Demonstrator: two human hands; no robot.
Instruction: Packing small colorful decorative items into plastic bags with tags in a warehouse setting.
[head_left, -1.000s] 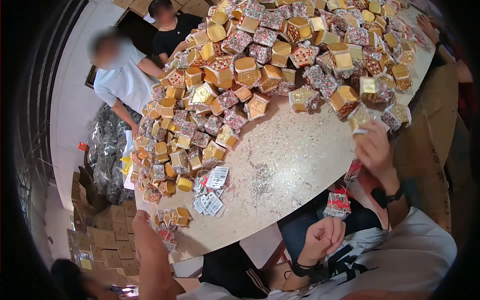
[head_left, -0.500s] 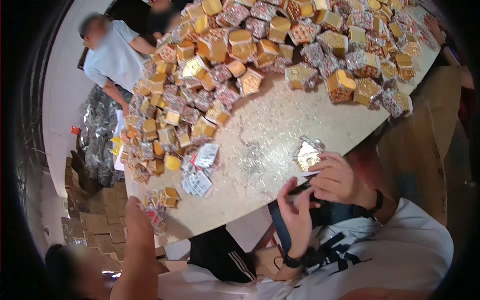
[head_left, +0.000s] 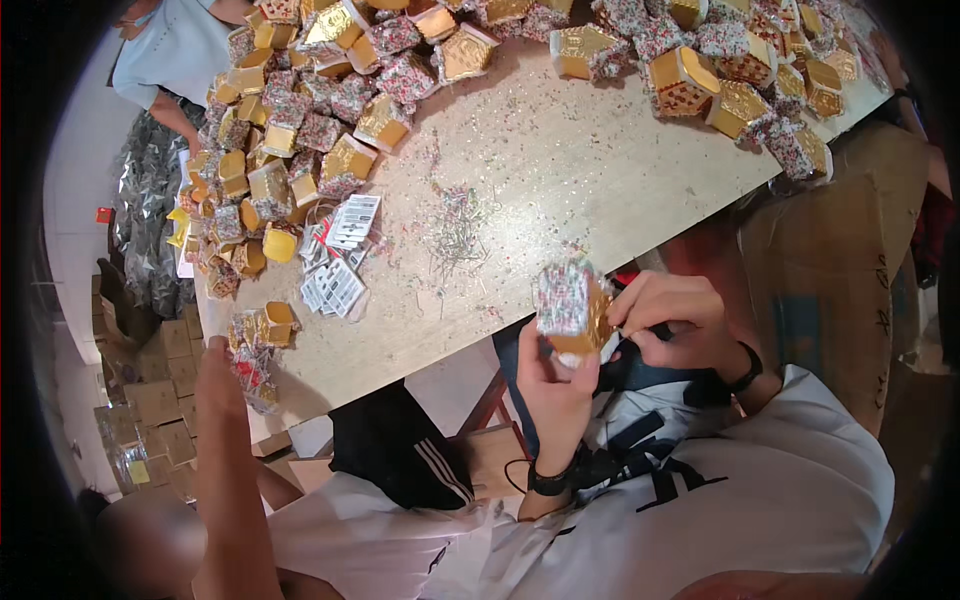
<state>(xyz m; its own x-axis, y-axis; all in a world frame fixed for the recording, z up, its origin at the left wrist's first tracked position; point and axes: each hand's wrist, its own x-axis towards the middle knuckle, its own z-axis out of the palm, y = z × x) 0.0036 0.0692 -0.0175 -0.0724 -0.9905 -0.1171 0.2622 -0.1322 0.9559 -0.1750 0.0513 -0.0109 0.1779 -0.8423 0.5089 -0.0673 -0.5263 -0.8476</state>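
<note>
My left hand (head_left: 560,395) grips a small house-shaped ornament (head_left: 572,310) from below, off the front edge of the table. The ornament has shiny gold walls and a roof coated in red, green and white sprinkles. My right hand (head_left: 672,318) is beside its gold wall with thumb and forefinger pinched together; what they pinch is too small to make out. A pile of white printed tags (head_left: 338,262) with strings lies on the table to the left. Thin wire-like pieces (head_left: 458,235) and loose sprinkles are scattered in the middle.
Many similar ornaments (head_left: 350,100) heap along the far and left sides of the pale table (head_left: 540,150). At left a co-worker's arm (head_left: 222,440) reaches to a few ornaments (head_left: 262,335). Another person (head_left: 175,55) stands far left. Cardboard boxes (head_left: 150,400) stack on the floor.
The ornament has come off the table edge into my left hand, its sprinkled roof now showing. My right hand has moved slightly down beside it. The view has shifted, too.
</note>
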